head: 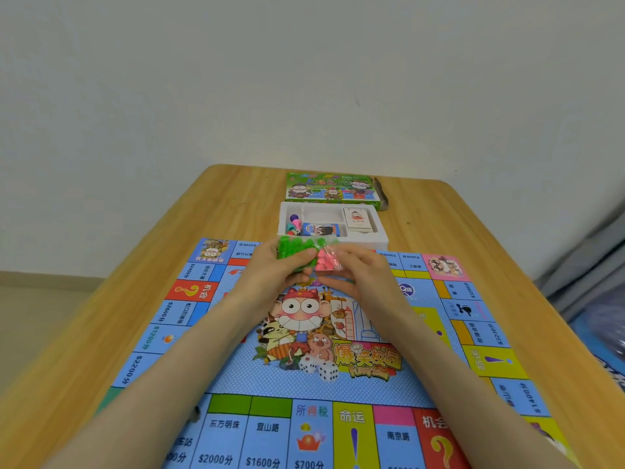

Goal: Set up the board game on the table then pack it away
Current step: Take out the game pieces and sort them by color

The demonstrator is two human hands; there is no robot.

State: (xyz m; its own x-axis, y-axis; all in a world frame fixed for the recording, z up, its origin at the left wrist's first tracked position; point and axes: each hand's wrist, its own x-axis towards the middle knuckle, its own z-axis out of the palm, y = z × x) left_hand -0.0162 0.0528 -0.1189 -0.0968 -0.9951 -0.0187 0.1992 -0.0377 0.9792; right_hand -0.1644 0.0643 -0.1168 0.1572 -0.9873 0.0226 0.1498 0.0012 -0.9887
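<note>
We hold both bags over board (pixel 236 384): left hand (pixel 270 275) curls round green pieces bag (pixel 297 250), right hand (pixel 355 275) pinches pink pieces bag (pixel 325 262). Bags touch; tray (pixel 378 231) just beyond.

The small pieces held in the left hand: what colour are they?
The pieces are bright green, as the head view shows.

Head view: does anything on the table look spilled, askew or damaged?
Nothing stands out: board flat, white tray behind it, left hand holding green pieces, right hand pinching pink pieces, both bagged.
</note>
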